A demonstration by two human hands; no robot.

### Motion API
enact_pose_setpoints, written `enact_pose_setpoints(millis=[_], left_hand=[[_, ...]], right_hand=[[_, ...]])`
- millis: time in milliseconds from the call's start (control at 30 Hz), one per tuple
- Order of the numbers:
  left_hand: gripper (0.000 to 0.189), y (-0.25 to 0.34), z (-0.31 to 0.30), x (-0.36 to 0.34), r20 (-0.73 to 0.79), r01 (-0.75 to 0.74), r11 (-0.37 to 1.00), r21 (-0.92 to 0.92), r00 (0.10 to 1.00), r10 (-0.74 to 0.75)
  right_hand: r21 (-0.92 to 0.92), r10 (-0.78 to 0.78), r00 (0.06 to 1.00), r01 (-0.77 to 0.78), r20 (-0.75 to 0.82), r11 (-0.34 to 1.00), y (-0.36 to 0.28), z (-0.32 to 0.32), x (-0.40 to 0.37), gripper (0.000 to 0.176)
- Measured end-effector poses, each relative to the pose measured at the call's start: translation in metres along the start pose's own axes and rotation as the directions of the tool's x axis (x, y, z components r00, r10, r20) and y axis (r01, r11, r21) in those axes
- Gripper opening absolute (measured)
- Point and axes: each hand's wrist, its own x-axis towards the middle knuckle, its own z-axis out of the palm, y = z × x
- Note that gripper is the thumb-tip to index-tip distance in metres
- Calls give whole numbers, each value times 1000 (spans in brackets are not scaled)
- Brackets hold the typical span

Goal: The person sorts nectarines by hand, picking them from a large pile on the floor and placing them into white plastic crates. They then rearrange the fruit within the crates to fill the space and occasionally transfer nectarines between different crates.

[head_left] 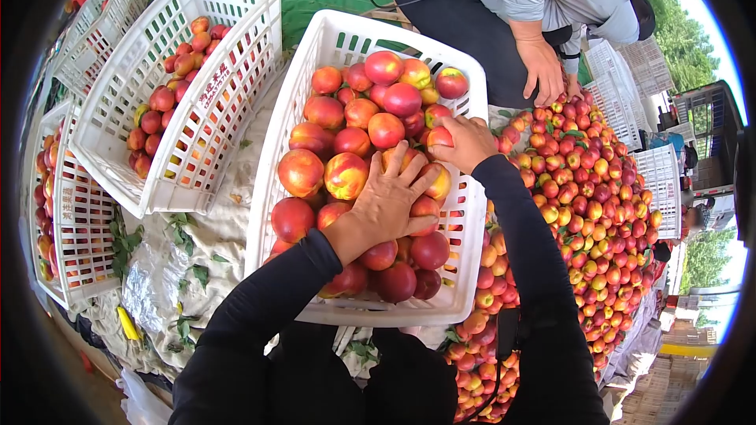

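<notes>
1. The left hand lies flat and palm down, fingers spread, on the nectarines heaped in the middle of the crate. It grips nothing.
2. The right hand is curled round one nectarine by the crate's right wall, with the fruit on the hand's left side.
3. The right hand is farther up the crate than the left hand, and the two are close together.
4. A loose pile lies to the right of the crate, and a co-worker's hand rests at its far end.
</notes>
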Motion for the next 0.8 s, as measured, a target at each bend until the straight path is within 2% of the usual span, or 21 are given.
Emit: enact_pose_setpoints(millis=[33,100,133,200,233,267,333,367,400,433,467,533,600,633,667,733,767,800], left_hand=[[81,1,-1,0,8,4,1000,-16,1000,-4],[81,1,-3,0,11,8,1000,-9,1000,-7],[80,2,-3,-1,8,6,1000,-6,1000,-6],[80,3,3,-3,14,-14,1000,1,1000,14],[80,0,2,0,-4,-19,1000,20,1000,19],[80,-2,2,1,-10,-16,999,28,1000,16],[80,0,1,-1,23,-13,1000,21,1000,12],[79,-1,5,-1,-9,-10,1000,1,1000,10],[79,-1,4,-1,-11,3,1000,5,1000,-3],[78,-1,5,0,-12,7,1000,-9,1000,-7],[78,-1,5,-1,-11,10,1000,-26,1000,-10],[76,-1,5,-2,-29,-1,1000,-30,1000,0],[75,-2,4,-2,10,0,998,-56,1000,0],[74,-1,1,0,118,35,999,-38,993,-30],[74,-2,1,-1,118,39,998,-38,992,-35],[74,-3,1,-1,116,19,1000,-20,993,-17],[74,-5,11,-3,-103,-27,998,-63,994,20],[74,-5,10,-2,-107,-27,998,-63,994,20]], right_hand=[[5,-3,1000,3,1,1000,-4,-2,3,53],[257,131,974,-81,-183,963,-16,-4,11,52],[259,150,983,-118,-108,959,-19,11,15,56],[408,264,964,-231,-25,883,-27,59,18,64],[414,225,971,-240,86,878,-19,59,21,68],[415,218,973,-231,78,880,-13,60,23,68],[453,211,963,-264,166,851,-9,52,22,68],[421,206,963,-262,174,868,-8,46,21,64],[369,235,972,-220,5,903,-19,36,19,53],[414,224,973,-182,-56,892,-34,14,17,47],[455,219,969,-145,-114,878,-48,-6,16,41],[506,201,972,-114,-122,855,-66,-9,23,35],[161,-26,990,49,-142,986,-75,3,33,36],[101,-4,990,18,-138,995,-80,8,38,45],[102,-8,991,22,-135,995,-84,13,39,45],[-59,115,993,-116,-20,991,-101,9,42,54],[-77,168,985,-164,48,983,-102,8,49,60],[-80,167,985,-163,47,983,-105,7,57,60]])
